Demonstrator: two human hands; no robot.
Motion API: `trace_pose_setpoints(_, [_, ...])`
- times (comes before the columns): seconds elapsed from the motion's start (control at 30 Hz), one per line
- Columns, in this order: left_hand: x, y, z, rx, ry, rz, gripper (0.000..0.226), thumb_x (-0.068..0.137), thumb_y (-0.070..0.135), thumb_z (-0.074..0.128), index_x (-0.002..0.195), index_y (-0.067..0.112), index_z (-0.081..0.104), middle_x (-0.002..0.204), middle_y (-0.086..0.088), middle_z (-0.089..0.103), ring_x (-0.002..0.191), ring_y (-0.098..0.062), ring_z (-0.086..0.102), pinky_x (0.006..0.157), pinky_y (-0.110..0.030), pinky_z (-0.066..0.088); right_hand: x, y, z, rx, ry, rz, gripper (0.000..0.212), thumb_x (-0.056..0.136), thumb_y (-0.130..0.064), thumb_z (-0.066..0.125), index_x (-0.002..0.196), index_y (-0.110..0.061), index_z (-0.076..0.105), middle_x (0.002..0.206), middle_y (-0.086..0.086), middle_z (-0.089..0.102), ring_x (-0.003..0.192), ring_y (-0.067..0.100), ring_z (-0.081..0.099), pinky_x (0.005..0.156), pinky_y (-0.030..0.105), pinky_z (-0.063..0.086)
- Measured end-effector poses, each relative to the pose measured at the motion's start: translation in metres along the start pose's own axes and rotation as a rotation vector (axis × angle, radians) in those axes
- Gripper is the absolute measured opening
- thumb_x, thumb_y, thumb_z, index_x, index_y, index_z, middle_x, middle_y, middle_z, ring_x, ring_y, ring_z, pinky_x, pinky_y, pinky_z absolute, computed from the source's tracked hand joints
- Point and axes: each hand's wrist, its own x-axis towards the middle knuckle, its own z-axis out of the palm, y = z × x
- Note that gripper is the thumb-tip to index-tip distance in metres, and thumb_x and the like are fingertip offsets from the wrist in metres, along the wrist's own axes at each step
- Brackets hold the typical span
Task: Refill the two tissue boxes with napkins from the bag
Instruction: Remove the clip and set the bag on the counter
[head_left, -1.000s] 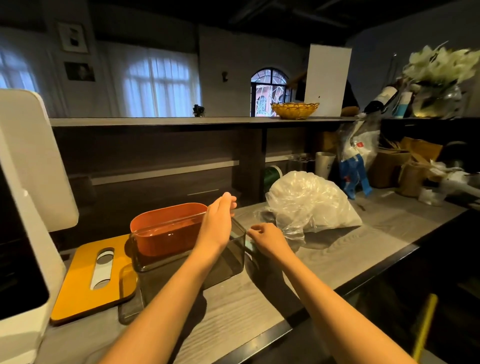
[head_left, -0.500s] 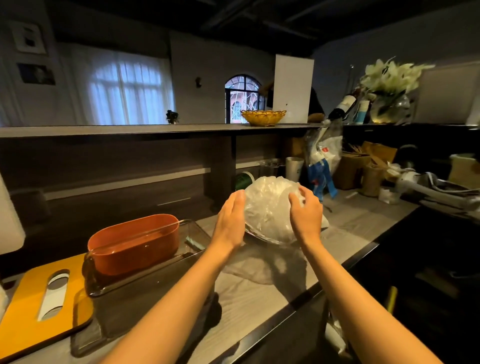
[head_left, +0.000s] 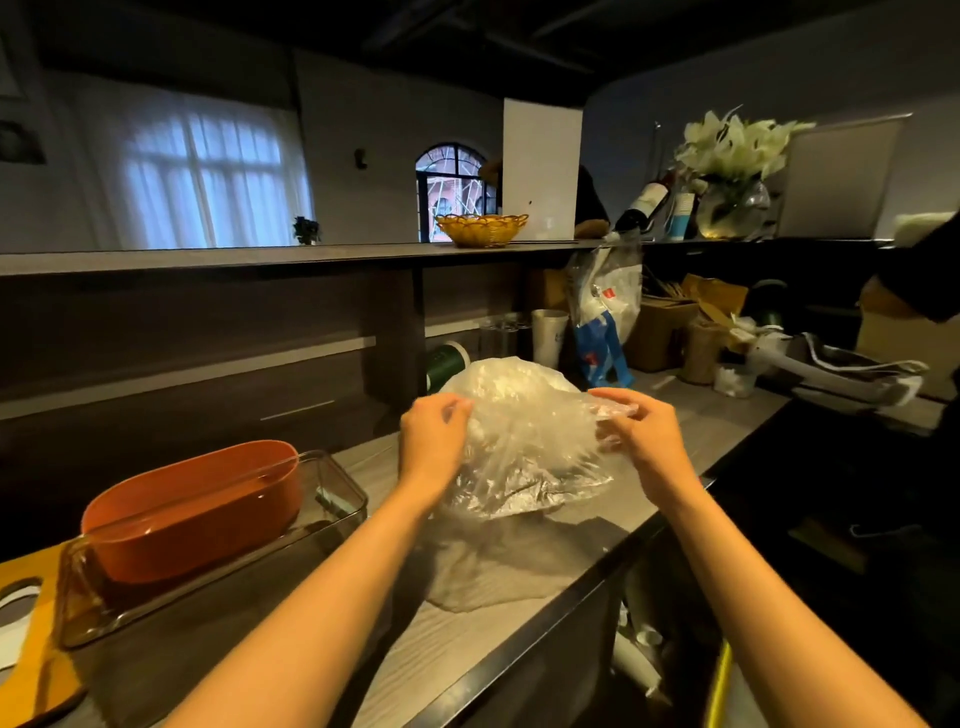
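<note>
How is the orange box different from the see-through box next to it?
The orange box is solid-coloured with rounded ends; the clear box is see-through with straighter edges. The orange box sits farther from the person; the clear box stands in front of it, nearer the counter edge. Both are open on top, with no napkins showing.

sitting on the long dark wooden shelf: a yellow woven basket, a small dark potted plant, a tilted wine bottle with a white label, and a round glass vase of white lilies. standing below on the grey wood-grain counter: a white paper cup, a dark green can lying on its side, and brown paper bags. glowing behind sheer curtains, a large window; showing farther right, a small arched window.
</note>
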Motion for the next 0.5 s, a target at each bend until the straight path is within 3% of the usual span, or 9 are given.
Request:
trace_pose_setpoints(0.03, [0.003,0.003,-0.004,-0.054,0.050,-0.013,0.034,0.096,0.022,0.055,0.067,0.006,0.060,0.061,0.001,0.051,0.059,-0.013,0.046,0.061,-0.034,0.039,0.001,-0.004,-0.009,0.029,-0.015,0.019,0.034,0.086,0.008,0.058,0.105,-0.017,0.072,0.087,0.011,0.067,0.071,0.017,0.062,0.057,0.023,0.053])
trace_pose_setpoints(0.13, [0.012,0.020,-0.018,-0.243,0.182,-0.065,0.025,0.096,0.028,0.054,0.082,0.017,0.071,0.071,-0.004,0.067,0.071,-0.021,0.063,0.064,-0.043,0.053,-0.001,-0.017,-0.032,0.161,-0.206,0.063,0.035,0.086,0.002,0.065,0.112,-0.021,0.069,0.102,0.006,0.069,0.086,0.016,0.065,0.068,0.025,0.054])
trace_pose_setpoints(0.2, [0.014,0.033,-0.027,-0.268,0.218,-0.059,0.024,0.095,0.028,0.054,0.082,0.020,0.072,0.076,-0.007,0.070,0.076,-0.022,0.065,0.070,-0.047,0.055,-0.004,-0.025,-0.038,0.184,-0.313,0.091,0.033,0.084,-0.017,0.069,0.117,-0.019,0.068,0.115,0.005,0.069,0.099,0.016,0.065,0.081,0.029,0.053])
trace_pose_setpoints(0.27, [0.012,0.045,-0.034,-0.260,0.220,-0.040,0.024,0.098,0.024,0.052,0.086,0.021,0.073,0.082,-0.001,0.071,0.084,-0.020,0.067,0.077,-0.044,0.055,-0.007,-0.031,-0.033,0.165,-0.268,0.090,0.039,0.083,-0.039,0.066,0.116,-0.017,0.069,0.114,0.003,0.071,0.104,0.019,0.065,0.089,0.034,0.048])
trace_pose_setpoints(0.4, [0.005,0.057,-0.040,-0.232,0.145,-0.001,0.028,0.099,0.020,0.048,0.081,0.017,0.069,0.078,0.003,0.072,0.080,-0.015,0.067,0.079,-0.039,0.054,-0.008,-0.049,-0.011,0.249,-0.086,0.050,0.050,0.099,-0.048,0.039,0.120,-0.012,0.067,0.106,0.003,0.072,0.099,0.014,0.065,0.081,0.028,0.046])
trace_pose_setpoints(0.5, [0.002,0.052,-0.042,-0.153,0.025,-0.017,0.028,0.099,0.020,0.049,0.080,0.014,0.069,0.068,-0.003,0.072,0.071,-0.026,0.066,0.076,-0.042,0.054,-0.004,-0.055,0.005,0.124,-0.225,0.023,0.058,0.102,-0.053,0.023,0.128,-0.019,0.062,0.127,-0.002,0.065,0.117,0.010,0.057,0.095,0.028,0.040])
